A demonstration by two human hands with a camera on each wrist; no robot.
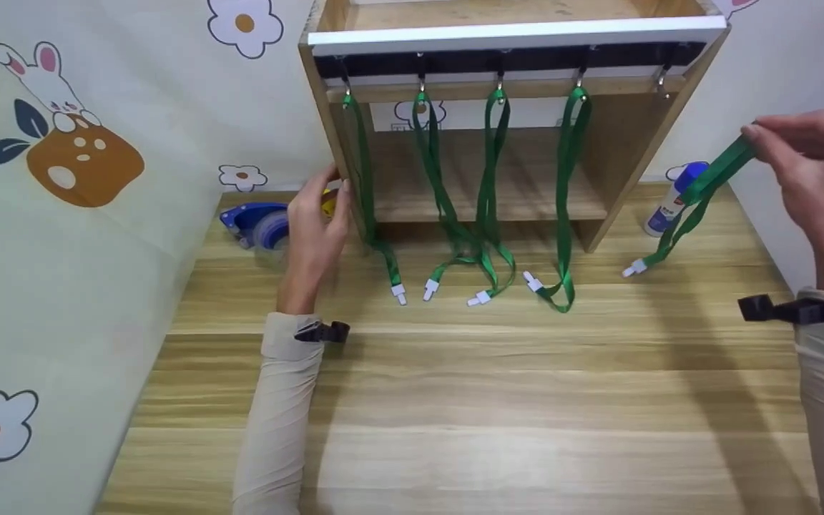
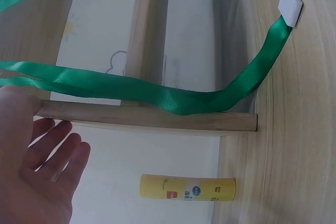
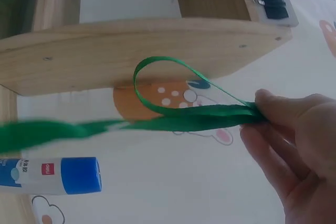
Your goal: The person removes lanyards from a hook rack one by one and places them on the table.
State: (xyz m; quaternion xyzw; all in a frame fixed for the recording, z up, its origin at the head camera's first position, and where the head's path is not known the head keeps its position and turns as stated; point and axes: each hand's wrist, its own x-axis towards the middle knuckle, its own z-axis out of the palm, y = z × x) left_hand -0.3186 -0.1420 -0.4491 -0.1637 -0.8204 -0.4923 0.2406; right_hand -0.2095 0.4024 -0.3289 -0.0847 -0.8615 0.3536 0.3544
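A wooden shelf rack (image 1: 619, 143) stands at the back of the table with a row of hooks under its white top edge. Several green lanyards (image 1: 487, 193) hang from the hooks, their white clips (image 1: 478, 298) lying on the table. My left hand (image 1: 315, 222) rests open against the rack's left side panel (image 2: 147, 120), beside the leftmost lanyard (image 2: 157, 90). My right hand (image 1: 809, 168) pinches another green lanyard (image 1: 698, 193) near its loop (image 3: 168, 90), held up to the right of the rack. Its white clip (image 1: 634, 268) touches the table. The rightmost hook (image 1: 662, 80) is bare.
A blue tape dispenser (image 1: 254, 222) sits left of the rack. A yellow glue stick (image 2: 187, 187) lies behind my left hand. A blue-capped glue stick (image 1: 673, 197) stands at the rack's right side. Patterned walls close in on the left and right.
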